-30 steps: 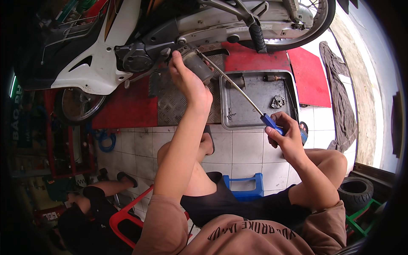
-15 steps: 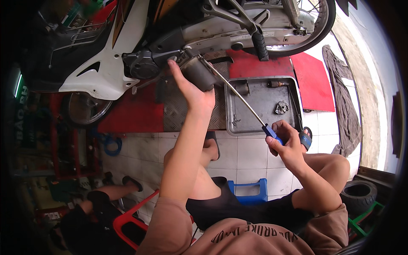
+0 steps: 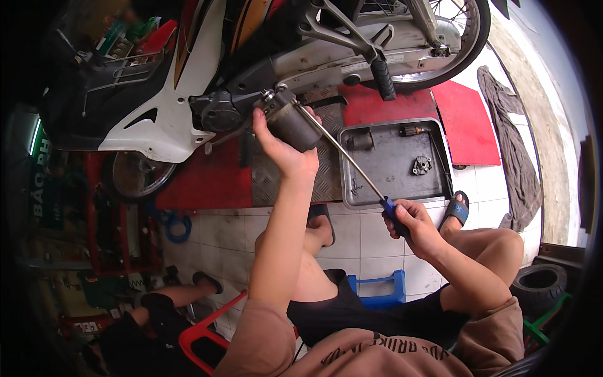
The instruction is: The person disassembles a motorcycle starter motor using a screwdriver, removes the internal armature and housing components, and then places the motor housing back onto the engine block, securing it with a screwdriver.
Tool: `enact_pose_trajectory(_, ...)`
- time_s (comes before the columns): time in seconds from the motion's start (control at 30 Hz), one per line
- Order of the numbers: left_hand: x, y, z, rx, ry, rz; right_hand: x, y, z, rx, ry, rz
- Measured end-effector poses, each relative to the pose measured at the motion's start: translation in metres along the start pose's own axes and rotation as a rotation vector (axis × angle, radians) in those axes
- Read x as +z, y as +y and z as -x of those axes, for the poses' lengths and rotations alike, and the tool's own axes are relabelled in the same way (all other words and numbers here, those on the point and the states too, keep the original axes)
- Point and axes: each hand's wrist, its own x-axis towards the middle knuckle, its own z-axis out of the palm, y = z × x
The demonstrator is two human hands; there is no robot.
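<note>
My left hand [image 3: 286,158] is wrapped around a dark cylindrical starter motor [image 3: 295,130] and holds it up, tilted, in front of the motorbike's engine. The thumb lies along its near left side, and some fingers are hidden behind it. In my right hand [image 3: 419,231] is a long screwdriver [image 3: 355,164], gripped by its blue handle. Its steel shaft slants up and left to the motor's upper end, where the tip meets the side of the casing; the exact contact is too small to tell.
A metal tray [image 3: 396,202] holds a cylindrical housing [image 3: 360,140], an armature [image 3: 412,132] and an end cover [image 3: 421,166]. The motorbike [image 3: 157,125] stands across the far side on a red and metal platform [image 3: 207,184]. A blue stool [image 3: 377,290] is below me; another person [image 3: 157,323] is at lower left.
The view has shifted slightly. My right hand has turned, its fingers now closed more fully around the screwdriver handle. The starter motor stays in my left hand, with the shaft still against it.
</note>
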Motion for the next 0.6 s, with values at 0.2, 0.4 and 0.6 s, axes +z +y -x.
enact_pose_trajectory(0.2,-0.002,-0.005,-0.002,0.025,0.051,-0.020,0.007,-0.006,-0.001,-0.006,-0.028,-0.040)
enact_pose_trajectory(0.4,-0.007,-0.011,-0.005,0.058,0.031,-0.057,-0.002,-0.007,-0.006,0.139,0.031,-0.139)
enact_pose_trajectory(0.6,-0.005,-0.012,-0.005,0.062,0.036,-0.071,0.005,-0.007,-0.004,-0.004,0.046,-0.059)
